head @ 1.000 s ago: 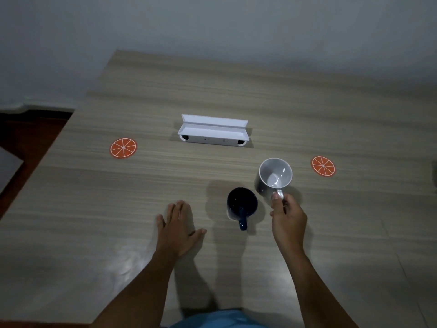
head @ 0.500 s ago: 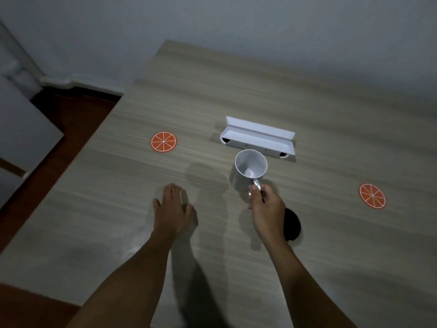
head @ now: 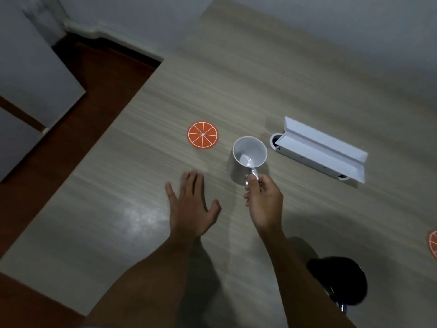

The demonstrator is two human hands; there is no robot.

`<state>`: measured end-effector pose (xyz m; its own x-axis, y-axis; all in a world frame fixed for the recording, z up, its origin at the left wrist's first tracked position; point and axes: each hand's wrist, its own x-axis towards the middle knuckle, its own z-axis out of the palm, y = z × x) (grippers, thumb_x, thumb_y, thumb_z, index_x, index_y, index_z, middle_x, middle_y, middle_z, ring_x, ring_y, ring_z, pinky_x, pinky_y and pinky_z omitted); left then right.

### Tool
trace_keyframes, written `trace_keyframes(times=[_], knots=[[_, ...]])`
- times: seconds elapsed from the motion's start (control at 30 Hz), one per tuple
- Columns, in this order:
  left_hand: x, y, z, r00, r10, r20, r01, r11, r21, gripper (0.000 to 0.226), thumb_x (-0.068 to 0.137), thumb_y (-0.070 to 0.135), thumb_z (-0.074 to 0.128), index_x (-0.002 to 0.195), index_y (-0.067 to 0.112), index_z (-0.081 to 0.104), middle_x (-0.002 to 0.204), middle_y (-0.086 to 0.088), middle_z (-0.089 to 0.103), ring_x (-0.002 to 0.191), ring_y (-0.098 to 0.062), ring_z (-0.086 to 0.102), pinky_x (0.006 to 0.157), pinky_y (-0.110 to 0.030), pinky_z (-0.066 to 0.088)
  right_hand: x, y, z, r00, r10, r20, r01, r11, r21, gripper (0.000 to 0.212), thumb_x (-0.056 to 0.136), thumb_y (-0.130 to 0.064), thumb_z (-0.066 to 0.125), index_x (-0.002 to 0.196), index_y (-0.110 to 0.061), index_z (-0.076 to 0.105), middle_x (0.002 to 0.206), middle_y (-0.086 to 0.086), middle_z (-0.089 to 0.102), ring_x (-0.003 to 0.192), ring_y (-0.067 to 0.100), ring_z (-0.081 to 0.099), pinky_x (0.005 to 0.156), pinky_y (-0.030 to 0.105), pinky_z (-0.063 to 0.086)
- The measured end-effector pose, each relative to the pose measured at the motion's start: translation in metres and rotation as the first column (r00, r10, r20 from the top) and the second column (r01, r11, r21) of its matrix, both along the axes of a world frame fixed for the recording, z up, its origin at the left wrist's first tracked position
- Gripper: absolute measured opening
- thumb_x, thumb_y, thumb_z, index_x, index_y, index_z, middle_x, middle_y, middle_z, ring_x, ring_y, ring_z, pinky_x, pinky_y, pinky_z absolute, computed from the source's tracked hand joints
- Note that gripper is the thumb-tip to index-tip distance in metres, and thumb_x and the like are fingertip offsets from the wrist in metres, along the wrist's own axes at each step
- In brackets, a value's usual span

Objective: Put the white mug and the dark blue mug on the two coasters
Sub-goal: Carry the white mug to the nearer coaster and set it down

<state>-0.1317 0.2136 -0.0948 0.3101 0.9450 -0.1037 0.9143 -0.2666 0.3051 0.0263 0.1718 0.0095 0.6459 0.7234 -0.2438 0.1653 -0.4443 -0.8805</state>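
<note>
Pinched by its handle between thumb and fingers of the right hand, the white ceramic mug is upright with its open mouth facing the camera, empty inside; whether its base touches the tabletop or hangs just above it cannot be told. White mug sits between the round orange-slice coaster on its left and the white open rectangular box on its right, near the coaster but not on it, a strip of bare table between them. Left hand is spread flat, palm down, fingers splayed, holding nothing, over the light wood-grain table, just left of the right hand and below the coaster; contact with the surface is unclear. Dark blue glossy mug stands at lower right, partly behind the right forearm, well apart from the white mug, its handle end blurred at the lower edge. Second orange-slice coaster is cut off by the right frame edge, above and to the right of the dark blue mug, not touching it. White box lies with its lid hinged open, diagonal on the table. Dark reddish-brown floor shows beyond the table's left edge, with grey panels at far left.
</note>
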Motion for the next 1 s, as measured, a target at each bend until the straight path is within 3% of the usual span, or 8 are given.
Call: trace_keyframes(times=[0.13,0.23,0.37,0.47,0.6,0.67,0.8,1.0], knots=[[0.001,0.001,0.003,0.999,0.022,0.036,-0.021,0.999,-0.037,0.089,0.090,0.069,0.039,0.161,0.017,0.021,0.171,-0.004,0.021,0.160,-0.022,0.009,0.124,-0.062,-0.008,-0.008,0.036,-0.005,0.999,0.032,-0.008,-0.032,0.999,0.007,0.028,0.104,-0.026,0.056,0.093,-0.003,0.067,0.080,0.017,0.069,0.062,0.007,0.060,0.060,0.030,0.053],[0.000,0.001,0.005,0.999,0.024,0.041,-0.022,0.998,-0.056,0.090,0.091,0.069,0.039,0.161,0.017,0.020,0.172,-0.004,0.019,0.160,-0.021,0.006,0.124,-0.064,-0.007,-0.011,0.061,-0.008,0.998,0.055,-0.015,-0.055,0.998,0.035,0.029,0.104,-0.025,0.056,0.093,0.000,0.067,0.083,0.022,0.069,0.064,0.013,0.061,0.060,0.028,0.053],[0.001,0.003,0.004,0.999,0.032,0.033,-0.030,0.998,-0.057,0.089,0.091,0.068,0.041,0.161,0.017,0.024,0.171,-0.003,0.022,0.160,-0.020,0.007,0.124,-0.065,-0.004,-0.012,0.096,-0.009,0.996,0.083,-0.042,-0.080,0.994,0.072,0.029,0.103,-0.026,0.055,0.090,-0.002,0.066,0.072,0.006,0.066,0.063,0.011,0.063,0.065,0.039,0.055],[0.000,0.004,0.003,0.999,0.033,0.040,-0.031,0.998,-0.045,0.088,0.090,0.067,0.043,0.160,0.016,0.027,0.170,-0.003,0.024,0.160,-0.019,0.009,0.124,-0.065,-0.002,-0.014,0.117,-0.012,0.990,0.126,-0.068,-0.120,0.988,0.095,0.030,0.103,-0.027,0.055,0.091,-0.002,0.066,0.071,-0.005,0.065,0.062,0.008,0.061,0.060,0.026,0.054],[0.001,0.003,0.004,0.997,0.041,0.061,-0.039,0.999,-0.033,0.087,0.090,0.067,0.046,0.159,0.016,0.031,0.169,-0.003,0.028,0.159,-0.019,0.014,0.124,-0.066,0.001,-0.016,0.133,-0.020,0.977,0.195,-0.090,-0.184,0.976,0.118,0.032,0.102,-0.028,0.055,0.091,0.001,0.063,0.076,0.019,0.064,0.063,0.016,0.055,0.053,0.014,0.048],[0.001,0.004,0.003,0.997,0.044,0.062,-0.042,0.999,-0.033,0.087,0.089,0.067,0.046,0.159,0.017,0.031,0.169,-0.003,0.028,0.159,-0.019,0.014,0.124,-0.066,0.000,-0.016,0.138,-0.026,0.972,0.226,-0.063,-0.220,0.970,0.100,0.033,0.102,-0.030,0.054,0.090,-0.001,0.064,0.082,0.022,0.068,0.064,0.015,0.057,0.054,0.016,0.049],[0.001,0.004,0.002,0.996,0.052,0.067,-0.050,0.998,-0.031,0.087,0.088,0.066,0.048,0.158,0.017,0.033,0.168,-0.003,0.030,0.159,-0.019,0.014,0.125,-0.065,-0.001,-0.017,0.144,-0.034,0.966,0.252,-0.056,-0.248,0.966,0.074,0.031,0.101,-0.032,0.055,0.086,-0.006,0.063,0.081,0.016,0.070,0.059,0.007,0.060,0.058,0.032,0.051],[0.001,0.004,0.001,0.994,0.059,0.094,-0.057,0.998,-0.017,0.086,0.087,0.065,0.050,0.157,0.017,0.034,0.168,-0.003,0.031,0.159,-0.019,0.015,0.124,-0.065,0.000,-0.018,0.149,-0.043,0.967,0.250,-0.053,-0.248,0.968,0.042,0.031,0.100,-0.033,0.055,0.081,-0.009,0.062,0.070,0.007,0.067,0.051,0.002,0.058,0.050,0.024,0.047]])
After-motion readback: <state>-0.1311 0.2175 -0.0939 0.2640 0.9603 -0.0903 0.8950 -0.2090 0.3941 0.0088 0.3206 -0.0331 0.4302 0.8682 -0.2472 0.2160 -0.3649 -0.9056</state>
